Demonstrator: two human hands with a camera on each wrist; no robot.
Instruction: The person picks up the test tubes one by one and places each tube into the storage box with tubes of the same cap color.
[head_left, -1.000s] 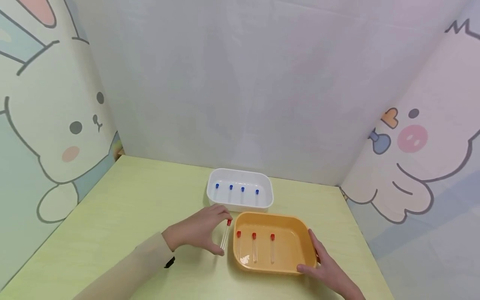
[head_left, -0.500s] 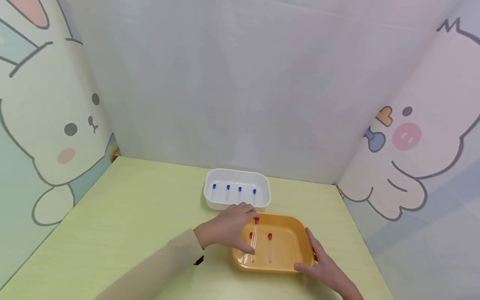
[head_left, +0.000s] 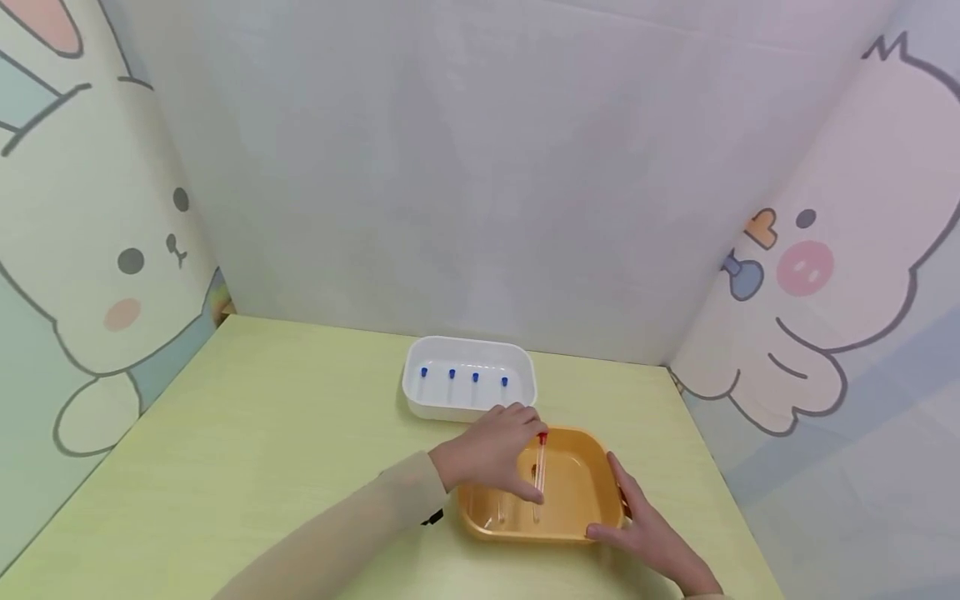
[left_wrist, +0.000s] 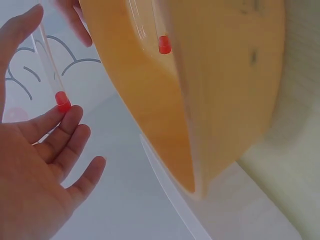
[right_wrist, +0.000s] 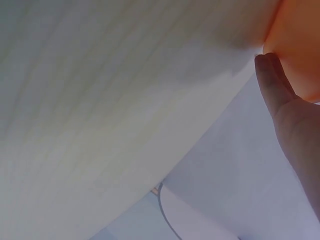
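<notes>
My left hand (head_left: 495,450) is over the orange plastic basin (head_left: 585,483), holding a red-capped test tube (head_left: 541,467) lengthwise between thumb and fingers. The left wrist view shows the red cap (left_wrist: 62,100) at the fingertips and the thumb at the tube's other end. Beneath that hand, more clear test tubes (head_left: 502,507) lie in the basin, partly hidden. My right hand (head_left: 648,533) holds the basin's right front corner, thumb at the front rim and fingers along the side. In the right wrist view its fingers (right_wrist: 270,82) lie straight against the basin's outer wall.
Behind the orange basin stands a white basin (head_left: 450,412) with several blue-capped tubes (head_left: 476,379) laid in a row. Both basins are on a pale yellow-green table (head_left: 300,400). A grey-white curtain (head_left: 420,167) rises at the back, with cartoon-printed walls on both sides.
My left hand has carried the red-capped tube rightward, from beside the orange basin to above its middle. My right hand keeps its place on the corner. The head view has shifted slightly.
</notes>
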